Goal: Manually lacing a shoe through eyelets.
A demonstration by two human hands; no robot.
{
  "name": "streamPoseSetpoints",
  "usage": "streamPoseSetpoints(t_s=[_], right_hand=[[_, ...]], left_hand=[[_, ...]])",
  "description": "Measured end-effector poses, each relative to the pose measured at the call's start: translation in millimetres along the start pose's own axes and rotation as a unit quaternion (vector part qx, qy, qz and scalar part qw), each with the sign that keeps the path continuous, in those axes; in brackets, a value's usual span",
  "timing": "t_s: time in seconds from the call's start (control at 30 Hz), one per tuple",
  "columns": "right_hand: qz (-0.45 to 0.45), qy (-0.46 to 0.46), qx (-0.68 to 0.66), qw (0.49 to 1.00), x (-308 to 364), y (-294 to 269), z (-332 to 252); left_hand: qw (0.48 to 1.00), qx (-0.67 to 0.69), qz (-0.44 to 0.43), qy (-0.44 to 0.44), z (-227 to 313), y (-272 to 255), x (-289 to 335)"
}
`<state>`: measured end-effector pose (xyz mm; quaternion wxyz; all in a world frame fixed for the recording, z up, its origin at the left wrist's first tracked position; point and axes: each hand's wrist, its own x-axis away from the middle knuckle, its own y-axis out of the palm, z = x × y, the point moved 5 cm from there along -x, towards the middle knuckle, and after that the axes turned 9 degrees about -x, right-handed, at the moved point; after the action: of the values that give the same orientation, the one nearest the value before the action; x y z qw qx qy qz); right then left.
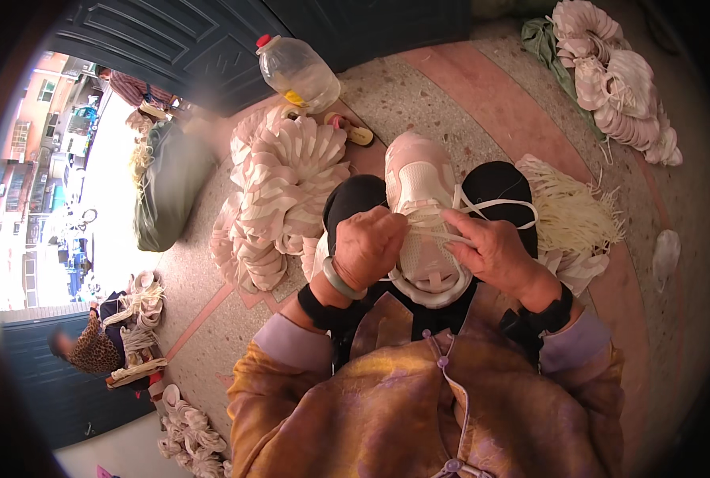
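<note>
Evidently the left hand point(368, 247) pinches a white lace point(508, 202) over the pale shoe point(421, 182); the right hand point(494, 253) grips it too.

Lace point(488, 206) partly hidden by hands point(367, 248); head point(62, 342) of seated person point(93, 350) blurred; jacket point(371, 398) cut off by lower edge.

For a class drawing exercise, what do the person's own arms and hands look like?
The left hand and right hand are bare, without gloves. Each wrist has a black band; the left also has a smooth, pale bangle. The sleeves are golden-brown, ending in wide, plain lilac cuffs.
</note>
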<state>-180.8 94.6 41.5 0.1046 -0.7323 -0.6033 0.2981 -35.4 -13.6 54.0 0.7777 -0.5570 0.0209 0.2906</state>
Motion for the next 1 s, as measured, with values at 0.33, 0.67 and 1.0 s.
streamPoseSetpoints(t_s=[0.33, 0.67, 1.0], right_hand=[[-0.061, -0.034, 0.078, 0.995, -1.8, 6.4, -5.3], [-0.039, -0.009, 0.059, 0.997, -0.3, 9.2, -3.5], [0.028, 0.107, -0.091, 0.99, 12.8, -9.0, -1.2]], left_hand=[[0.987, -0.106, -0.008, 0.121, 11.1, -6.6, 11.2], [0.971, 0.197, -0.021, -0.133, -27.9, 15.3, 19.6], [0.705, 0.645, -0.139, -0.262, -53.6, 23.6, 16.2]])
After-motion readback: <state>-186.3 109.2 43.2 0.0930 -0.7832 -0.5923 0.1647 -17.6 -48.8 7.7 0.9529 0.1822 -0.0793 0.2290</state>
